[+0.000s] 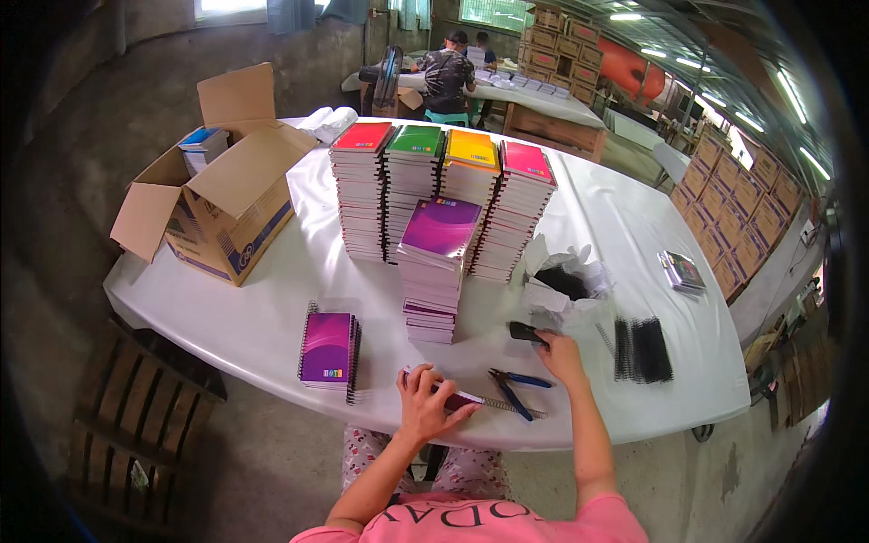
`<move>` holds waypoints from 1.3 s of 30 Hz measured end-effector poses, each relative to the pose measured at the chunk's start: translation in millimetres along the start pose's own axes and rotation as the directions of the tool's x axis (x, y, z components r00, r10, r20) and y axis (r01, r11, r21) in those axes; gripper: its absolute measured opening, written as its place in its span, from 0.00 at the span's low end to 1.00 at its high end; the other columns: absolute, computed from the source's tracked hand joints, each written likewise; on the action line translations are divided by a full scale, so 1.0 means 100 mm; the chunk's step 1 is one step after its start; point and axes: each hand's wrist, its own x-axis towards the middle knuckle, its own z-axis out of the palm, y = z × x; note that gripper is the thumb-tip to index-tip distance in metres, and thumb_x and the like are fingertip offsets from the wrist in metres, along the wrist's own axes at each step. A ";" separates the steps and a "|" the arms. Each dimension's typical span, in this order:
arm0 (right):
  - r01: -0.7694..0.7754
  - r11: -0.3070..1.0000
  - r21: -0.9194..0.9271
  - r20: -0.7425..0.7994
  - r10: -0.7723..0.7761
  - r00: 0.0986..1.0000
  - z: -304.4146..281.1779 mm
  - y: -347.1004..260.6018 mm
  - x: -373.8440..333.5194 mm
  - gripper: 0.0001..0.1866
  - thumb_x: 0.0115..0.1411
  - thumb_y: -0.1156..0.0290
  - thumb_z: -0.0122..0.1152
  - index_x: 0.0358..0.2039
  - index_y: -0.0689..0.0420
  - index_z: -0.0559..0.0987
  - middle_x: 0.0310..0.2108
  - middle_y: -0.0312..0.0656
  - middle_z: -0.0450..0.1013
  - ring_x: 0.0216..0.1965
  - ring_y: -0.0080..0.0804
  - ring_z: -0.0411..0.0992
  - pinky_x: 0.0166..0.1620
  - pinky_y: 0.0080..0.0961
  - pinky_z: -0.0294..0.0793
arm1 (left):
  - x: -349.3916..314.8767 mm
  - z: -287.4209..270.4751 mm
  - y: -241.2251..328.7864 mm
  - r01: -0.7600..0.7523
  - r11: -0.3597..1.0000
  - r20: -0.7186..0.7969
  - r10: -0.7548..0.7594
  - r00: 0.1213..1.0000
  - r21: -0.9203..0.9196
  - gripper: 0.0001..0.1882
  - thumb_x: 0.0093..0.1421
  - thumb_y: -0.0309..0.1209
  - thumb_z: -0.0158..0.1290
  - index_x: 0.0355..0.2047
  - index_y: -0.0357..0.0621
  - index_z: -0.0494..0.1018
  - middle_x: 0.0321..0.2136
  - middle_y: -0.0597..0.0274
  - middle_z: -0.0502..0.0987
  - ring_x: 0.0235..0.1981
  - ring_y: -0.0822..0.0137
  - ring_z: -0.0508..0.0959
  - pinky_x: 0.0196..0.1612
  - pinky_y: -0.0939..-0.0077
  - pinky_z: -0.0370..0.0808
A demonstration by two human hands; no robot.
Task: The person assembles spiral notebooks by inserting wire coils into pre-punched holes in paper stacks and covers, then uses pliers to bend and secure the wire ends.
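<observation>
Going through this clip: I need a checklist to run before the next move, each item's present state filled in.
1. Purple-covered paper notebook steadied: ok, left hand holds it.
2. Thin wire coil within the notebook's edge: not ok, it extends out rightward.
3. Blue-handled metal pliers clear of the coil: not ok, one handle appears to cross it.
4. Right hand free: not ok, it grips a small black object.
5. Black object's kind: cannot tell.

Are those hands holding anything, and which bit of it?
The left hand grips a purple notebook around its middle; the right hand holds a black object by its right end.
</observation>
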 end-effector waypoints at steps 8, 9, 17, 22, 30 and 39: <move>0.028 0.273 0.962 0.150 -0.607 0.780 0.16 -0.53 -0.34 0.17 0.51 0.73 0.62 0.42 0.65 0.79 0.44 0.49 0.76 0.46 0.35 0.74 0.53 0.28 0.69 | -0.02 -0.03 -0.02 -0.009 0.999 0.048 0.011 0.999 -0.040 0.23 0.43 0.56 0.61 0.26 0.51 0.71 0.33 0.61 0.65 0.47 0.57 0.65 0.54 0.48 0.53; 0.019 0.478 0.878 0.267 -0.522 0.810 0.19 -0.59 -0.35 0.16 0.51 0.74 0.61 0.42 0.66 0.79 0.44 0.50 0.76 0.46 0.36 0.74 0.54 0.29 0.68 | -0.01 -0.04 -0.03 -0.025 0.999 0.055 0.026 0.998 -0.024 0.24 0.43 0.56 0.61 0.26 0.51 0.71 0.32 0.61 0.65 0.46 0.57 0.65 0.55 0.47 0.52; 0.109 0.600 0.793 0.240 -0.471 0.849 0.16 -0.60 -0.33 0.14 0.46 0.82 0.61 0.37 0.65 0.81 0.39 0.49 0.77 0.43 0.42 0.75 0.50 0.31 0.71 | -0.01 -0.02 -0.03 -0.028 0.998 0.033 0.029 0.999 -0.047 0.25 0.38 0.57 0.62 0.23 0.52 0.71 0.29 0.62 0.65 0.41 0.58 0.65 0.54 0.48 0.52; 0.185 0.396 0.899 0.103 -0.602 0.792 0.10 -0.73 -0.38 0.15 0.44 0.84 0.60 0.36 0.62 0.82 0.37 0.47 0.78 0.40 0.40 0.75 0.48 0.31 0.71 | -0.03 -0.04 -0.10 0.020 0.997 0.013 -0.019 1.000 -0.068 0.26 0.35 0.56 0.64 0.23 0.51 0.71 0.34 0.61 0.66 0.42 0.56 0.65 0.51 0.54 0.58; 0.162 0.422 0.892 0.061 -0.468 0.882 0.16 -0.79 -0.34 0.16 0.44 0.83 0.57 0.36 0.62 0.82 0.36 0.49 0.78 0.37 0.37 0.75 0.43 0.29 0.72 | 0.14 -0.07 -0.11 0.105 0.974 -0.009 -0.109 0.994 -0.201 0.28 0.29 0.51 0.69 0.23 0.45 0.70 0.44 0.51 0.63 0.49 0.48 0.61 0.48 0.57 0.62; 0.056 0.084 0.995 -0.010 -0.470 0.883 0.35 -0.63 -0.32 0.10 0.50 0.82 0.59 0.34 0.68 0.81 0.37 0.52 0.77 0.37 0.36 0.75 0.44 0.25 0.72 | 0.13 0.09 -0.19 0.226 0.894 0.123 -0.192 0.974 -0.387 0.30 0.29 0.51 0.71 0.24 0.45 0.69 0.45 0.50 0.58 0.49 0.51 0.60 0.50 0.61 0.61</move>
